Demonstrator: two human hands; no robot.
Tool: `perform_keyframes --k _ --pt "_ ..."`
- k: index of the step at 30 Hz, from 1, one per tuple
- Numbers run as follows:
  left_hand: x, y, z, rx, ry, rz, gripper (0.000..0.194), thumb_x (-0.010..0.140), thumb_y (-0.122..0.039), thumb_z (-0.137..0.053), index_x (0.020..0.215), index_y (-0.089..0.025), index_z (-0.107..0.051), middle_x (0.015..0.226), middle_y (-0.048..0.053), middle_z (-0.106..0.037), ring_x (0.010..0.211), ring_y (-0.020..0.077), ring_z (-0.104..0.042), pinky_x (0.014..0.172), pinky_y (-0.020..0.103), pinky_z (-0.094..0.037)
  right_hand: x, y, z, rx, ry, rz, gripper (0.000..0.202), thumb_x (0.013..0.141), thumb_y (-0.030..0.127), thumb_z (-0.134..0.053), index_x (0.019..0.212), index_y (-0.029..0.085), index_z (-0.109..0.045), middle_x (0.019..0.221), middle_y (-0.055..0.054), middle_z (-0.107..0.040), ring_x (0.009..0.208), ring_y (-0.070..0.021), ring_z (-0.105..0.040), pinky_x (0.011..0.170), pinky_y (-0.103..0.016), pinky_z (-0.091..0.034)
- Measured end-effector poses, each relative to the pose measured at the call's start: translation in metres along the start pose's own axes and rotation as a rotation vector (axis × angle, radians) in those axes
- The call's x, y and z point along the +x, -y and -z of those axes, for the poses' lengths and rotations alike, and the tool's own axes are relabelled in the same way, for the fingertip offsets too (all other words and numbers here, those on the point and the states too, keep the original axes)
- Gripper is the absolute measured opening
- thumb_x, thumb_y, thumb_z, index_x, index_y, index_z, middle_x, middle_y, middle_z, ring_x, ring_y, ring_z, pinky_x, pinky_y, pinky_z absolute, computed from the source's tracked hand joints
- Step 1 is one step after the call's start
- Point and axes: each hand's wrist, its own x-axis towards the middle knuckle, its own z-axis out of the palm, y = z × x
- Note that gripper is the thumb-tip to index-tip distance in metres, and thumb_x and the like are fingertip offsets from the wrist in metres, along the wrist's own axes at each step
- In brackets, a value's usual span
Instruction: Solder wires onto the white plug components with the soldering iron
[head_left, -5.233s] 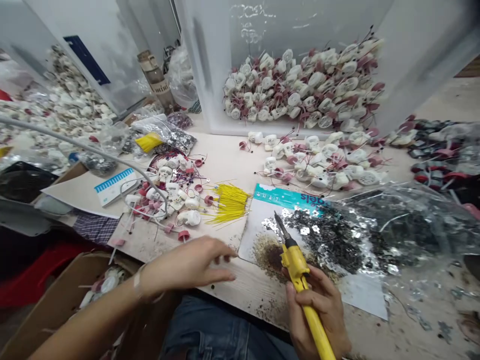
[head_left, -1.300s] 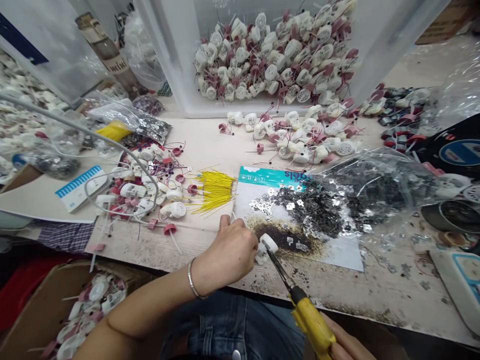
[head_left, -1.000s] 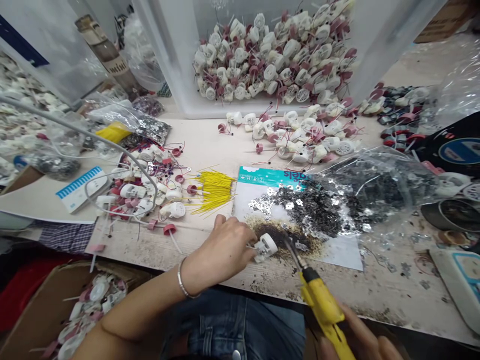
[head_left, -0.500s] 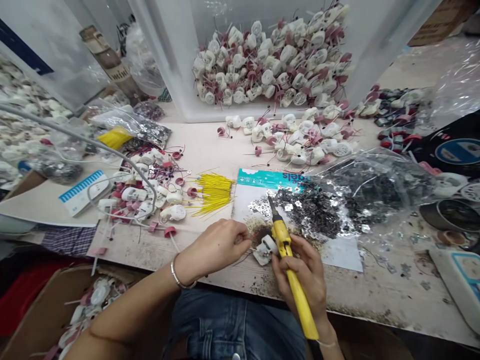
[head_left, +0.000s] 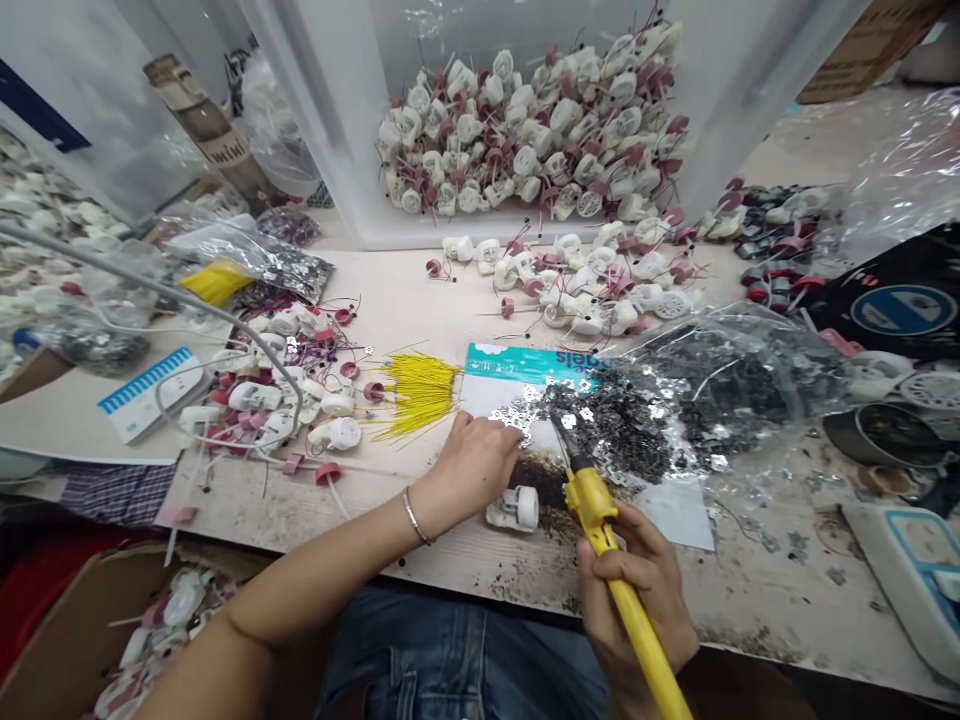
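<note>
My right hand [head_left: 637, 590] is wrapped round the yellow handle of a soldering iron [head_left: 592, 495]. The iron's dark tip slants up and left to the edge of a pile of small metal plates [head_left: 626, 425]. Over the white sheet, my left hand [head_left: 480, 465] is closed, fingers curled, beside some loose shiny plates [head_left: 517, 412]. What its fingertips pinch, if anything, is hidden. A white plastic housing [head_left: 519, 508] with a round end lies on the table just below the left hand, touched by neither tool nor fingers as far as I can see.
Yellow wires [head_left: 424, 395] lie fanned out left of the sheet. White and pink parts [head_left: 330, 400] heap up at the left, with a curved grey cable [head_left: 247, 325] across them. A large bin [head_left: 360, 200] of similar parts stands behind. At right are a plastic bag [head_left: 750, 350] and a tin [head_left: 885, 435].
My left hand has moved up and right to the loose plates. My right hand has shifted right and down with the soldering iron, away from the white housing, which now sits turned differently.
</note>
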Motion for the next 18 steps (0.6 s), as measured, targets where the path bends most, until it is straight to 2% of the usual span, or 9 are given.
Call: perform_keyframes --k 3,6,10,14,16,18 --pt "-0.002 0.0 0.002 -0.016 0.064 -0.024 0.02 0.09 -0.015 -0.046 0.084 -0.016 -0.066 0.085 0.006 -0.071 0.083 0.0214 -0.065 0.076 0.033 -0.039 -0.006 -0.004 0.006 0.086 0.017 -0.049 0.018 0.076 0.006 -0.064 0.088 0.019 -0.058 0.114 -0.007 -0.061 0.103 -0.019 -0.063 0.078 -0.031 -0.057" --pt "-0.007 0.001 0.005 -0.06 0.125 -0.011 0.019 0.086 -0.013 -0.05 0.076 -0.016 -0.065 0.077 0.005 -0.07 0.077 0.0194 -0.064 0.07 0.03 -0.04 -0.008 -0.007 0.02 0.049 0.063 -0.011 0.039 0.076 0.006 -0.064 0.112 0.02 -0.06 0.116 -0.007 -0.062 0.107 -0.0212 -0.062 0.079 -0.033 -0.058" --pt "-0.009 0.003 0.001 -0.134 0.03 0.105 0.015 0.088 -0.02 -0.053 0.081 -0.017 -0.066 0.077 0.003 -0.071 0.072 0.0176 -0.063 0.065 0.028 -0.041 -0.003 -0.008 0.041 -0.056 0.187 0.087 0.049 0.078 0.005 -0.06 0.125 0.017 -0.057 0.124 -0.009 -0.061 0.108 -0.0229 -0.063 0.085 -0.033 -0.058" --pt "-0.003 0.006 -0.011 -0.115 -0.104 0.117 0.014 0.091 -0.025 -0.054 0.086 -0.018 -0.066 0.086 0.003 -0.072 0.082 0.0189 -0.064 0.076 0.032 -0.042 0.005 -0.013 0.048 -0.008 0.251 0.088 0.045 0.079 0.008 -0.06 0.123 0.018 -0.059 0.119 -0.007 -0.064 0.104 -0.0232 -0.065 0.084 -0.034 -0.059" --pt "0.001 0.007 -0.015 -0.07 -0.114 0.112 0.014 0.091 -0.025 -0.054 0.086 -0.019 -0.066 0.088 0.003 -0.072 0.086 0.0204 -0.064 0.078 0.033 -0.042 0.007 -0.018 0.047 0.019 0.267 0.078 0.041 0.078 0.008 -0.061 0.117 0.019 -0.061 0.118 -0.007 -0.065 0.105 -0.0247 -0.065 0.084 -0.037 -0.06" --pt "0.002 0.007 -0.016 -0.035 -0.099 0.111 0.015 0.091 -0.026 -0.054 0.085 -0.019 -0.066 0.088 0.003 -0.072 0.087 0.0213 -0.064 0.078 0.034 -0.041 0.008 -0.022 0.046 0.042 0.31 0.099 0.043 0.078 0.007 -0.06 0.12 0.017 -0.06 0.119 -0.009 -0.064 0.107 -0.0254 -0.064 0.085 -0.037 -0.059"
